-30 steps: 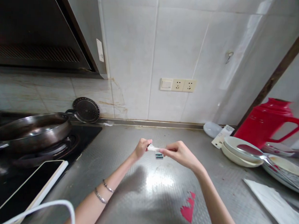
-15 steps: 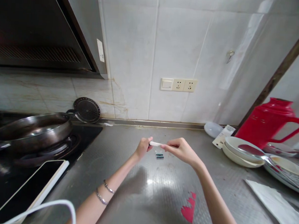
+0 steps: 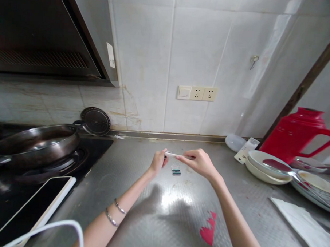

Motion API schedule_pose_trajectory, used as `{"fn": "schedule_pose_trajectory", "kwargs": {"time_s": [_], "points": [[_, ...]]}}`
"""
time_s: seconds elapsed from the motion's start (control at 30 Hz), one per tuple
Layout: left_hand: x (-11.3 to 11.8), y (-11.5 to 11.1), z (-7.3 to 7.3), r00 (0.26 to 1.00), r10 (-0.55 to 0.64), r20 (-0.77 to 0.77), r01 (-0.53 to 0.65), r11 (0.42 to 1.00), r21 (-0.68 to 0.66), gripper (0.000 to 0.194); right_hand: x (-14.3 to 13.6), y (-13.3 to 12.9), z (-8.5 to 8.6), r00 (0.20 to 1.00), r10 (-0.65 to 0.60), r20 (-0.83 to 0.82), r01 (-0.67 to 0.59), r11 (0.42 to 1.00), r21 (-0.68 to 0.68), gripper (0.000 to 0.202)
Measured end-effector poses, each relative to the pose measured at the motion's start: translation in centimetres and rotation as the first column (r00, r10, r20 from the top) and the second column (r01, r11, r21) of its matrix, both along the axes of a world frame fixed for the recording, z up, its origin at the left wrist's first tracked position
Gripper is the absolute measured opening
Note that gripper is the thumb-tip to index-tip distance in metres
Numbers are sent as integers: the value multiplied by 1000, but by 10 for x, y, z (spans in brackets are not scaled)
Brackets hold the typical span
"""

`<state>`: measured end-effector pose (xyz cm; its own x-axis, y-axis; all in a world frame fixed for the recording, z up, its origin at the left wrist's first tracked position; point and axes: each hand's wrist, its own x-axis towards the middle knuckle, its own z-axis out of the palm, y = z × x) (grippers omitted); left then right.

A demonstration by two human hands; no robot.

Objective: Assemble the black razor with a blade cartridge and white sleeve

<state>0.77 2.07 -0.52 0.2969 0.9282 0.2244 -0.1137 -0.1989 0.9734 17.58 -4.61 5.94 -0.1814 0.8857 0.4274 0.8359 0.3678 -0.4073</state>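
Both my hands hold a small slim white object (image 3: 171,154) level above the steel counter (image 3: 140,195). My left hand (image 3: 158,161) pinches its left end. My right hand (image 3: 198,162) pinches its right end with thumb and fingers. What the white object is cannot be told. Directly below it, two small dark teal batteries (image 3: 175,171) lie side by side on the counter, apart from both hands. Two thin bracelets (image 3: 114,211) circle my left wrist.
A wok (image 3: 33,141) sits on the black hob at left, a tablet (image 3: 27,208) with a white cable (image 3: 48,229) in front of it. At right stand a red thermos jug (image 3: 298,133), stacked plates (image 3: 264,166) with a ladle, and white paper (image 3: 302,226). A red mark (image 3: 209,229) is on the counter.
Both hands have lifted the white object slightly up and away from me. The two batteries stay where they lay on the counter.
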Motion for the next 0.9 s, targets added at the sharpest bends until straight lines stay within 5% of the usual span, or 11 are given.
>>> {"fn": "schedule_pose_trajectory", "kwargs": {"time_s": [0.13,0.37,0.5,0.6,0.9], "points": [[-3,2,1,999,-15,30,15,1000,-15,51,12,1,-4,996,-93,1,92,995,28,54],[-1,2,-1,1000,-20,21,20,1000,-20,53,5,4,-11,998,-70,-6,71,995,67,53],[-8,7,5,995,-35,93,38,999,-32,52,23,10,-22,979,-169,-112,179,980,83,47],[-15,14,7,987,-47,153,60,995,-76,49,31,13,-34,968,-115,-224,139,986,94,42],[-21,22,9,956,-176,233,240,928,-284,48,-10,18,-75,989,-51,-136,62,995,75,26]]}}
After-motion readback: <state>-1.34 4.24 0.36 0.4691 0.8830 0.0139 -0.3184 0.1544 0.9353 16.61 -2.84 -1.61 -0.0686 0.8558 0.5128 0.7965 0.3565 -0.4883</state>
